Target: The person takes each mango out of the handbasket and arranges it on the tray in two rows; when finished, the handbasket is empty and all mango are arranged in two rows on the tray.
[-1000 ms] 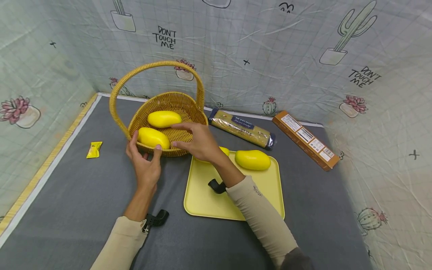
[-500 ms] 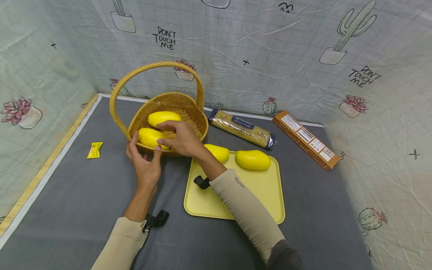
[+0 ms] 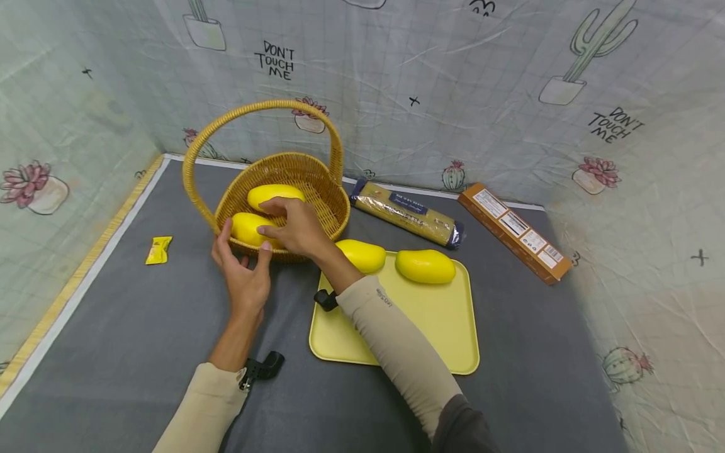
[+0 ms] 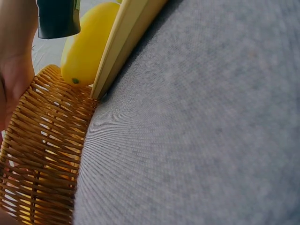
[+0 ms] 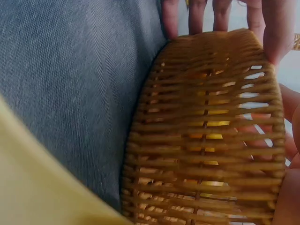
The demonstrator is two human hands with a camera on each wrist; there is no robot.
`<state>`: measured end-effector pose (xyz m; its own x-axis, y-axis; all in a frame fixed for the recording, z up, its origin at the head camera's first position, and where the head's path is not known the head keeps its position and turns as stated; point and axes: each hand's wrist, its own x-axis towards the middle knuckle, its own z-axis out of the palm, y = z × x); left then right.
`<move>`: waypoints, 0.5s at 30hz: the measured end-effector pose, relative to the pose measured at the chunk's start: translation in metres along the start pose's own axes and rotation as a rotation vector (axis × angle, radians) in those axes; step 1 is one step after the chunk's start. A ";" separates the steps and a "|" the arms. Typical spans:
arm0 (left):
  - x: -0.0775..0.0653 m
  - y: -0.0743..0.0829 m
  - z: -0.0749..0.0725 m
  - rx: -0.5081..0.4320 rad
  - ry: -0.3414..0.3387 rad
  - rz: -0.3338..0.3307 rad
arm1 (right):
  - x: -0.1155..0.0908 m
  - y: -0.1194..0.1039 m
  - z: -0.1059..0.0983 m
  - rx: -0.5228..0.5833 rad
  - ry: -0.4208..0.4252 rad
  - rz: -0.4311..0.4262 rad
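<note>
A yellow wicker basket (image 3: 343,204) with a tall arched handle holds two yellow mangoes. My left hand (image 3: 243,280) grips the basket's front left side. In the right wrist view its fingers (image 5: 220,16) lie along the woven wall, thumb at the rim. My right hand (image 3: 300,228) reaches in over the front rim and holds the near mango (image 3: 245,228) between thumb and fingers; its palm side is hidden in the head view. Behind lies the far mango (image 3: 274,192), partly covered by the right fingers.
A pale yellow tray (image 3: 396,333) lies right of the basket. At its back edge are a left mango (image 3: 362,256) and a right mango (image 3: 425,266). Behind are a spaghetti pack (image 3: 408,212) and a brown box (image 3: 512,233). A small yellow packet (image 3: 159,250) lies far left.
My right hand has moved left from the basket's right part onto the near mango, uncovering the left mango on the tray. The left hand has stayed in place.
</note>
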<state>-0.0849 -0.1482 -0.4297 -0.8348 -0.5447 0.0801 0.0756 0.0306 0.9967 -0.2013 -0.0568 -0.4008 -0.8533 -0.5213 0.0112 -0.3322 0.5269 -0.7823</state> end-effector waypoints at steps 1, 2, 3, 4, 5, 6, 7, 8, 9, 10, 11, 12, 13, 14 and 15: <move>0.000 0.000 0.000 -0.002 0.000 0.000 | 0.001 0.000 0.000 -0.012 -0.002 0.007; 0.001 -0.001 -0.001 -0.003 0.000 0.000 | 0.001 0.000 0.000 -0.022 -0.006 0.015; 0.001 -0.001 -0.001 -0.006 0.000 0.000 | 0.002 0.001 0.000 -0.027 -0.015 0.022; 0.001 -0.001 -0.001 -0.007 0.001 0.000 | 0.003 0.001 0.000 -0.040 -0.025 0.028; 0.001 -0.001 -0.002 -0.009 0.000 0.000 | 0.004 0.001 0.000 -0.054 -0.035 0.032; 0.001 -0.001 -0.002 -0.013 0.000 0.001 | 0.004 0.001 0.001 -0.072 -0.048 0.033; 0.001 0.000 -0.002 -0.015 0.000 0.003 | 0.005 0.001 0.001 -0.094 -0.060 0.025; 0.001 0.000 -0.002 -0.017 -0.001 0.006 | 0.006 0.001 0.001 -0.117 -0.074 0.016; 0.001 0.001 -0.003 -0.019 0.000 0.010 | 0.007 0.001 0.002 -0.141 -0.086 0.005; 0.000 0.001 -0.003 -0.021 -0.001 0.014 | 0.008 0.001 0.003 -0.168 -0.096 -0.009; 0.000 0.002 -0.003 -0.022 -0.001 0.018 | 0.009 0.001 0.003 -0.188 -0.105 -0.021; -0.001 0.003 -0.003 -0.023 -0.002 0.022 | 0.009 0.001 0.004 -0.206 -0.113 -0.032; -0.001 0.003 -0.003 -0.026 -0.003 0.026 | 0.010 0.001 0.004 -0.220 -0.118 -0.041; -0.001 0.003 -0.002 -0.030 -0.003 0.029 | 0.010 0.001 0.004 -0.231 -0.122 -0.045; -0.001 0.003 -0.002 -0.034 -0.003 0.032 | 0.010 0.001 0.004 -0.239 -0.124 -0.048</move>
<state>-0.0828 -0.1494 -0.4273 -0.8335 -0.5411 0.1121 0.1208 0.0196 0.9925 -0.2087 -0.0644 -0.4043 -0.7831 -0.6204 -0.0429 -0.4694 0.6350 -0.6135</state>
